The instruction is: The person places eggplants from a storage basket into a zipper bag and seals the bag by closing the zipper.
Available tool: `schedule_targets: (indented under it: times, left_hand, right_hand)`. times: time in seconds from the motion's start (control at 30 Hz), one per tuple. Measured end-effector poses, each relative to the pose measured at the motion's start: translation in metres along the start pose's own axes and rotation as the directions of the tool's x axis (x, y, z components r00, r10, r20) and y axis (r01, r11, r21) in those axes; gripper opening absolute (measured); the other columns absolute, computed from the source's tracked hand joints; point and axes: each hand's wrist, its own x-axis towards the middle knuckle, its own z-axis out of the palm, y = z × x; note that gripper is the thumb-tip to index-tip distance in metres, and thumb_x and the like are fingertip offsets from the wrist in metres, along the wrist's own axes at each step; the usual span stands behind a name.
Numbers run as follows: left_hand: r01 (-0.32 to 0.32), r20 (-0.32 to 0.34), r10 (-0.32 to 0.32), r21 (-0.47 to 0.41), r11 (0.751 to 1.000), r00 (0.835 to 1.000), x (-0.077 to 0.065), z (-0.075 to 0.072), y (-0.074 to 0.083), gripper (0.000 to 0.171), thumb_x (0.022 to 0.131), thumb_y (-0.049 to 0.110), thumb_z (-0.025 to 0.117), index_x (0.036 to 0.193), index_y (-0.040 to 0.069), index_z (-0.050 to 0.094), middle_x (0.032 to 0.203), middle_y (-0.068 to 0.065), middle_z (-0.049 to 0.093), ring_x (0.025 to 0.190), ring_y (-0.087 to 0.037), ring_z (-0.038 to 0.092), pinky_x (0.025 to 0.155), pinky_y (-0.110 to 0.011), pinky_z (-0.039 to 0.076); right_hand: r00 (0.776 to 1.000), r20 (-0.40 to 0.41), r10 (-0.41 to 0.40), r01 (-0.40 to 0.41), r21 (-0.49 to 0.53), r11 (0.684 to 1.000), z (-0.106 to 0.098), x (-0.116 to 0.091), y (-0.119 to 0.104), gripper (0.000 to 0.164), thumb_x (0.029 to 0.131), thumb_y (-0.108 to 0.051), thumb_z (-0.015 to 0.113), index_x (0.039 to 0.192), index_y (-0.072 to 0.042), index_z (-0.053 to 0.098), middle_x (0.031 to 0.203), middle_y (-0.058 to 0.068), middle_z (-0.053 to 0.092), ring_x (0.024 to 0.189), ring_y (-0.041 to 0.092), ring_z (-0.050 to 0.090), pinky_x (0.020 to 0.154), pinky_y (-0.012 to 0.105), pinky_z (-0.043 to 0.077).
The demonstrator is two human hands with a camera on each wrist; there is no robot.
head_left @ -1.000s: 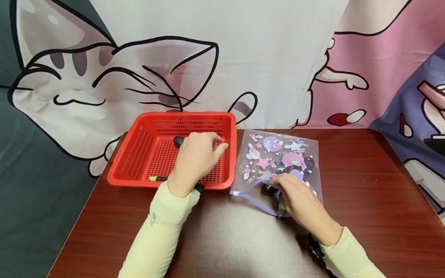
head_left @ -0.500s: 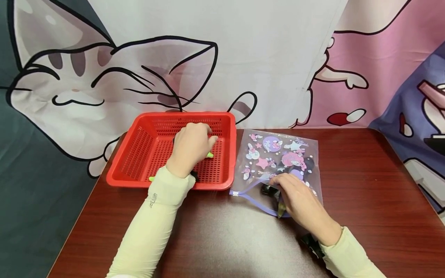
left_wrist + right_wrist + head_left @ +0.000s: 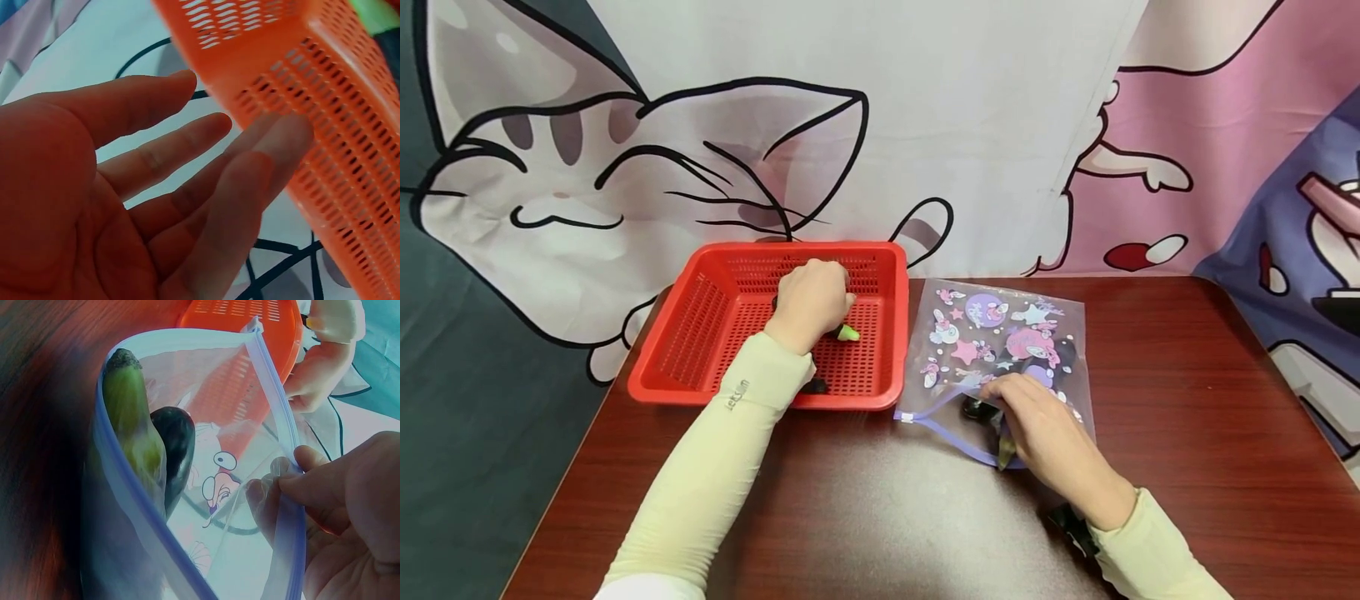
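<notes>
My left hand (image 3: 811, 302) reaches down into the red plastic basket (image 3: 895, 367). In the left wrist view the left fingers (image 3: 187, 150) are spread and loosely bent, with nothing visible between them. Beside that hand lies a dark eggplant-like vegetable with a light green tip (image 3: 848, 333), its other end hidden. My right hand (image 3: 1048, 437) pinches the rim of a clear printed zip bag (image 3: 967, 310) between thumb and fingers, keeping its mouth apart. Inside the bag are a green-ended vegetable with a brown stem end (image 3: 130, 412) and a dark glossy one (image 3: 175, 447).
The bag lies flat on the brown wooden table (image 3: 1180, 400), right of the basket. A white slider (image 3: 907, 417) sits at the left end of its purple zip. Behind the table hangs a cartoon-printed cloth (image 3: 1000, 125).
My left hand has moved away from me and slightly left, deeper over the basket, and the light green tip has come into view beside it. The right hand and bag have stayed put.
</notes>
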Motion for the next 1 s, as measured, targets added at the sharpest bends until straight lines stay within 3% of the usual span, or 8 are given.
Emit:
schedule_targets:
  times: [0.1, 0.23, 0.53, 0.7, 1.0]
  left_hand:
    - [-0.005, 0.034, 0.004, 0.037, 0.999, 0.999, 0.006, 0.006, -0.003, 0.023, 0.097, 0.028, 0.063, 0.082, 0.010, 0.065, 0.083, -0.011, 0.065, 0.074, -0.029, 0.065, 0.060, -0.044, 0.053]
    - [-0.032, 0.088, 0.026, 0.074, 0.997, 0.996, 0.013, 0.016, -0.008, 0.025, 0.098, 0.027, 0.063, 0.078, 0.011, 0.061, 0.081, -0.010, 0.063, 0.071, -0.027, 0.064, 0.059, -0.043, 0.052]
    - [-0.063, 0.190, 0.046, 0.085, 0.994, 0.981, 0.025, 0.033, -0.017, 0.013, 0.097, 0.021, 0.064, 0.089, 0.011, 0.065, 0.089, -0.009, 0.065, 0.076, -0.026, 0.063, 0.066, -0.042, 0.050]
    - [-0.066, 0.237, 0.041, 0.097, 0.993, 0.971, 0.029, 0.041, -0.020, 0.014, 0.097, 0.024, 0.064, 0.090, 0.012, 0.065, 0.093, -0.009, 0.065, 0.079, -0.025, 0.061, 0.069, -0.043, 0.050]
    - [-0.085, 0.389, 0.050, 0.074, 0.994, 0.920, 0.031, 0.046, -0.019, 0.028, 0.092, 0.038, 0.072, 0.084, 0.011, 0.066, 0.086, -0.009, 0.062, 0.072, -0.023, 0.056, 0.067, -0.038, 0.047]
  right_hand:
    - [1.000, -0.001, 0.001, -0.001, 0.001, 1.000, 0.000, 0.000, 0.000, 0.031, 0.083, 0.018, 0.064, 0.104, -0.006, 0.063, 0.102, -0.001, 0.064, 0.093, 0.016, 0.061, 0.082, 0.032, 0.049]
    - [1.000, 0.003, 0.000, 0.000, 0.003, 1.000, 0.000, 0.000, 0.000, 0.031, 0.083, 0.018, 0.064, 0.104, -0.005, 0.063, 0.102, -0.001, 0.064, 0.092, 0.016, 0.060, 0.082, 0.033, 0.049]
    - [0.999, 0.035, 0.016, -0.017, 0.015, 1.000, 0.000, -0.001, 0.002, 0.025, 0.087, 0.013, 0.060, 0.104, -0.004, 0.063, 0.102, 0.001, 0.064, 0.094, 0.016, 0.060, 0.083, 0.032, 0.048]
    - [0.999, 0.030, 0.015, -0.015, 0.007, 1.000, 0.001, 0.000, 0.002, 0.027, 0.085, 0.016, 0.062, 0.103, -0.004, 0.063, 0.101, 0.001, 0.064, 0.092, 0.016, 0.060, 0.081, 0.033, 0.049]
    - [0.997, 0.068, 0.046, -0.046, 0.009, 0.999, 0.000, -0.001, 0.002, 0.022, 0.089, 0.011, 0.059, 0.104, -0.005, 0.063, 0.102, 0.001, 0.064, 0.094, 0.015, 0.059, 0.084, 0.029, 0.046]
